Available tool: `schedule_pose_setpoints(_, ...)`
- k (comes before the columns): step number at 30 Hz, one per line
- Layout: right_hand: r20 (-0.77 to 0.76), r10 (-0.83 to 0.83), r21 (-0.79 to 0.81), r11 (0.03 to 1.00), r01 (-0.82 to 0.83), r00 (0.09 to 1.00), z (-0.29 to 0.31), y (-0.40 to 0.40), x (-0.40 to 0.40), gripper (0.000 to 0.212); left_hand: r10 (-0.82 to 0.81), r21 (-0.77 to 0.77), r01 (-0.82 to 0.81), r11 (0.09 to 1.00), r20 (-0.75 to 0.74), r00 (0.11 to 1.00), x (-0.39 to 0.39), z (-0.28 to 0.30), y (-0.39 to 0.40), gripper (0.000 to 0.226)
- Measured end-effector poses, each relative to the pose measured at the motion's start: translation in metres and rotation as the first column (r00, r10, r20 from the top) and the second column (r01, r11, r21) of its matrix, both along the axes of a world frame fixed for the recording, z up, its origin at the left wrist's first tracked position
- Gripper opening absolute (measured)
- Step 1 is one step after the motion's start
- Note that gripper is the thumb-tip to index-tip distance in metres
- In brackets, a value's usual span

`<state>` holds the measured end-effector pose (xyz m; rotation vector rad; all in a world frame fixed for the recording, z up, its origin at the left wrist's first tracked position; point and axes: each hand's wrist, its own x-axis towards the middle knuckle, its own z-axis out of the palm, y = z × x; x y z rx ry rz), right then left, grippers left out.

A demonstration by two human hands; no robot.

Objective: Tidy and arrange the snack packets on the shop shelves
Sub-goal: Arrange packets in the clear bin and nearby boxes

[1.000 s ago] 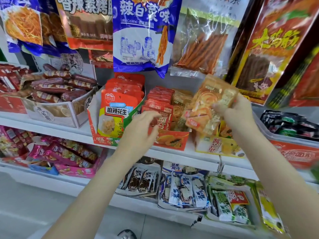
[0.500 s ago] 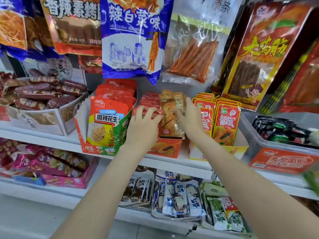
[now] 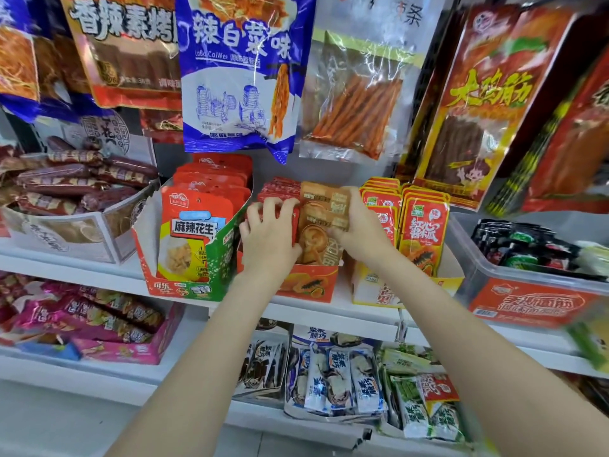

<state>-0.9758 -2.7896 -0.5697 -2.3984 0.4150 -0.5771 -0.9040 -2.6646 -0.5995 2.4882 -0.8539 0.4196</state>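
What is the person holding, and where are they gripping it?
Orange-brown snack packets: right hand on their right edge, left hand pressing the red packets beside them.

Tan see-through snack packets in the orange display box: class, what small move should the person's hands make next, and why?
Probably press the tan see-through snack packets down and back. They stand taller than the red foil packets beside them in the orange display box, with the right hand gripping them and the left hand on the red ones.

white shelf (image 3: 329, 308), snack boxes (image 3: 184, 285)
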Motion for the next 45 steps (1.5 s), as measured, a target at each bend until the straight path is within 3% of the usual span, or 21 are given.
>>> schedule_pose_setpoints(3,-0.105,-0.015,-0.133,0.991,0.001,0.994,-0.005,-0.001,0.012,0.055,0.003,0.003,-0.003,1.000,-0.002,1.000,-0.001,0.000,0.002,0.069)
schedule_pose_setpoints(5,-0.136,-0.071,-0.137,0.989,0.052,0.988,-0.007,-0.006,0.014,0.054,-0.006,-0.001,0.006,1.000,-0.018,1.000,0.000,0.000,0.006,0.071)
schedule_pose_setpoints(9,-0.055,-0.065,-0.032,0.997,0.063,0.996,-0.006,-0.013,0.008,0.078,-0.037,0.032,0.038,0.999,-0.051,0.998,0.004,0.001,0.006,0.073)
schedule_pose_setpoints(11,-0.037,-0.055,-0.169,0.984,0.048,0.998,-0.006,-0.013,0.008,0.083,-0.026,0.029,0.028,0.999,-0.042,0.999,0.002,0.003,0.005,0.072)
schedule_pose_setpoints(13,-0.155,-0.061,-0.330,0.944,0.007,0.986,-0.008,-0.012,0.010,0.076,-0.018,0.028,0.019,0.999,-0.036,0.999,0.000,0.002,0.004,0.072)
schedule_pose_setpoints(16,-0.381,-0.096,-0.330,0.943,-0.039,0.920,-0.009,-0.009,0.011,0.076,-0.019,0.025,0.020,0.999,-0.033,0.999,-0.001,0.001,0.005,0.072)
schedule_pose_setpoints(18,-0.409,-0.149,-0.378,0.926,-0.019,0.900,-0.007,-0.008,0.013,0.068,-0.021,0.018,0.021,1.000,-0.022,1.000,0.000,0.000,0.007,0.072)
schedule_pose_setpoints(21,-0.384,-0.221,-0.531,0.847,-0.018,0.896,-0.006,-0.004,0.015,0.036,-0.028,0.012,0.028,1.000,-0.014,1.000,-0.001,-0.001,0.007,0.072)
schedule_pose_setpoints(26,-0.027,-0.308,-0.549,0.800,0.243,0.951,-0.001,-0.006,0.019,0.015,-0.037,0.000,0.037,0.999,-0.009,0.999,-0.001,-0.002,0.007,0.070)
schedule_pose_setpoints(28,-0.107,-0.336,-0.586,0.782,0.214,0.936,0.000,-0.005,0.022,0.027,-0.038,-0.004,0.038,0.999,-0.014,0.999,0.000,-0.002,0.007,0.071)
schedule_pose_setpoints(31,-0.223,-0.376,-0.630,0.760,0.161,0.900,-0.009,-0.002,0.025,0.065,-0.032,-0.006,0.032,0.999,0.002,0.999,-0.001,-0.003,0.007,0.070)
schedule_pose_setpoints(35,-0.310,-0.330,-0.511,0.849,0.137,0.892,-0.015,0.001,0.025,0.090,-0.027,-0.014,0.027,1.000,0.010,1.000,0.000,-0.004,0.007,0.069)
schedule_pose_setpoints(45,-0.289,-0.357,-0.566,0.812,0.142,0.888,-0.024,0.005,0.039,0.094,-0.044,-0.124,0.045,0.991,0.007,0.999,0.002,-0.012,0.007,0.068)
